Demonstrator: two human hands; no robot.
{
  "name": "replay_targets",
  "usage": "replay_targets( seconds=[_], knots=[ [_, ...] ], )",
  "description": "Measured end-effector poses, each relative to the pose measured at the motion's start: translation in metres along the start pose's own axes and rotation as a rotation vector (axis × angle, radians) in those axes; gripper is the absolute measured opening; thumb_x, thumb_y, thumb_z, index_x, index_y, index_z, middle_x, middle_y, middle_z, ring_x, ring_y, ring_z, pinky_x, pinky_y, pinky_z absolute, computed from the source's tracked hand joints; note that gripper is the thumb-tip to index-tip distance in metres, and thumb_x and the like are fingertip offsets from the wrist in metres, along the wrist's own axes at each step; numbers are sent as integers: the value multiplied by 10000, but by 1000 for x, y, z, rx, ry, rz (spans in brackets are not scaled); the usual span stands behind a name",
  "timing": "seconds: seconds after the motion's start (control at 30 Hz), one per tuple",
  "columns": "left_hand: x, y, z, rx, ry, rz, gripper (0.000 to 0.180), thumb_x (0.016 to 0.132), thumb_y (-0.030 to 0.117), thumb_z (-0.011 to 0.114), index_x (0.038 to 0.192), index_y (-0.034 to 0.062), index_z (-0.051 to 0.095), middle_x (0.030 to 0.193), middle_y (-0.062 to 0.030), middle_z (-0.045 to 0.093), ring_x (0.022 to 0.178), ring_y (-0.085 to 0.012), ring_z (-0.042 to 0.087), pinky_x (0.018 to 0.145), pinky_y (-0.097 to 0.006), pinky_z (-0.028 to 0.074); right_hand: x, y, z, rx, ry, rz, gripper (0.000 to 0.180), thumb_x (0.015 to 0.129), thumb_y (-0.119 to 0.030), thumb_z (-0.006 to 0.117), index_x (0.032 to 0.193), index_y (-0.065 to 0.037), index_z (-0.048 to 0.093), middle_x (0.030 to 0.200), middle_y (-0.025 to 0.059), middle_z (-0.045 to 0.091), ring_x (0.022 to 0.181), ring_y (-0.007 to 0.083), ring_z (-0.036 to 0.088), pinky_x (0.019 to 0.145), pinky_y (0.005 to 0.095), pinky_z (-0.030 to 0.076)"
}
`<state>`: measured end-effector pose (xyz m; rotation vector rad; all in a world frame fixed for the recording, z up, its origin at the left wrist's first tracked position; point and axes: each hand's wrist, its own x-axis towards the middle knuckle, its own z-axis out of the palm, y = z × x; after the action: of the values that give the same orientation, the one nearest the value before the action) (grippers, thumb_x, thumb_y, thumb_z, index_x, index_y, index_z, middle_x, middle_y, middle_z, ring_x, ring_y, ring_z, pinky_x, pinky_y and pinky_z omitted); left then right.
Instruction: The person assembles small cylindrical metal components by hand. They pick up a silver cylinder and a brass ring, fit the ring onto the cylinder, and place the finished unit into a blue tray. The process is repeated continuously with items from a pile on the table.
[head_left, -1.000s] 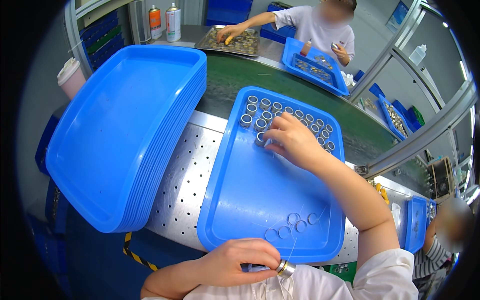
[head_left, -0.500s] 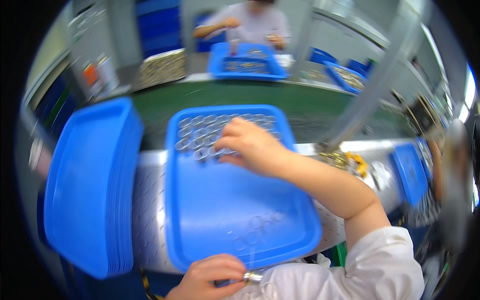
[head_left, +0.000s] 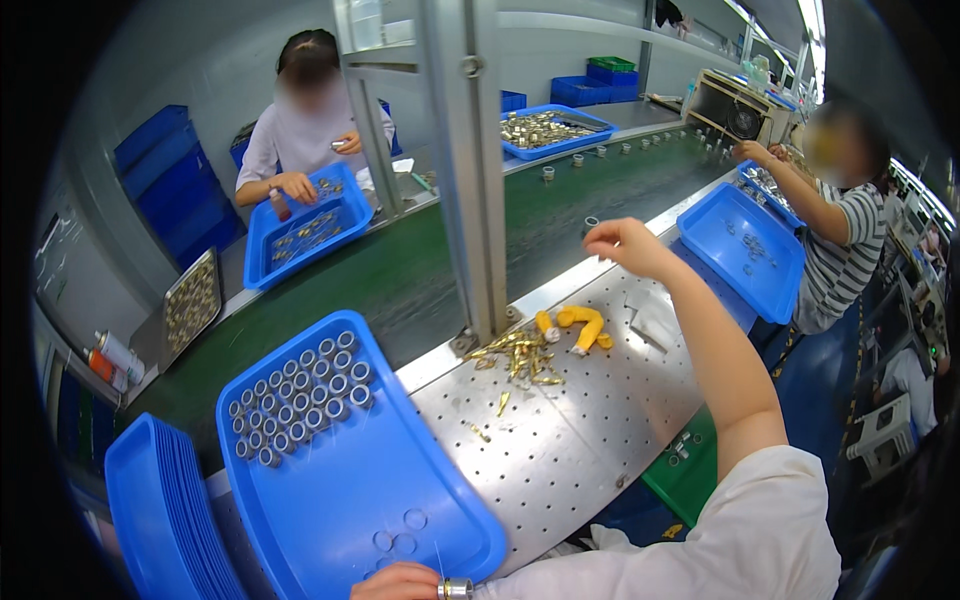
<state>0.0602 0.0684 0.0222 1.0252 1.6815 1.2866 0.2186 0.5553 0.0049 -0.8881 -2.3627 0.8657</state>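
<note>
The left hand point(head_left: 396, 583), bottom centre, clamps a short silver metal cylinder point(head_left: 456, 589), probably stiff, slippery, best held around its side. Whether the right hand point(head_left: 634, 247), upper right, grips the grey metal ring point(head_left: 589, 229), I cannot tell.

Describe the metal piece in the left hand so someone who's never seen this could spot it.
Start at the blue tray left of the perforated metal worktop. Follow it to its near edge, where the left hand is. The metal piece is the short shiny cylinder at those fingers, lying sideways, whereas the grey tubes in the tray stand upright in rows.
</note>
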Motion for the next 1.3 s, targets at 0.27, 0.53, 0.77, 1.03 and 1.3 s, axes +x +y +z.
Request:
replay_targets(
  seconds=[0.27, 0.53, 0.77, 1.03, 1.3],
  knots=[
    [13, -10, 18, 36, 48, -67, 125, 716, -76, 652, 835, -36, 645, 930, -108, 606, 850, -189, 563, 754, -275, 423, 86, 82, -9, -477, 32, -12, 208, 748, -181, 694, 876, -29, 632, 870, 124, 655, 830, 273, 625, 746, 350, 490],
    [13, -9, 23, -16, 122, -173, 125, 735, -89, 633, 851, -42, 641, 968, -84, 588, 804, -128, 523, 677, -233, 406, 124, 107, 2, 71, 223, 186, 146, 751, -112, 635, 811, -22, 537, 785, 139, 626, 845, 272, 626, 757, 358, 485],
    [15, -15, 21, -23, 117, -213, 115, 743, -89, 627, 850, -47, 631, 945, -87, 588, 798, -134, 529, 680, -240, 413, 180, 120, -15, -247, 184, 139, 213, 785, -109, 598, 997, -98, 582, 1001, 140, 624, 980, 301, 588, 823, 379, 467],
    [13, -24, 24, -155, 189, -277, 107, 751, -82, 636, 852, -46, 625, 948, -106, 595, 849, -167, 559, 733, -270, 439, 236, 119, 30, -731, 237, 114, 254, 896, -206, 434, 1074, -195, 615, 1141, 75, 570, 1060, 271, 552, 858, 420, 468],
    [19, -21, 25, -189, 127, -320, 97, 734, -64, 663, 827, -51, 640, 912, -125, 621, 860, -210, 589, 771, -300, 458, 258, 127, 48, -893, 148, 3, 166, 851, -143, 506, 939, -102, 642, 1045, 133, 607, 980, 304, 589, 810, 426, 489]
  ],
)
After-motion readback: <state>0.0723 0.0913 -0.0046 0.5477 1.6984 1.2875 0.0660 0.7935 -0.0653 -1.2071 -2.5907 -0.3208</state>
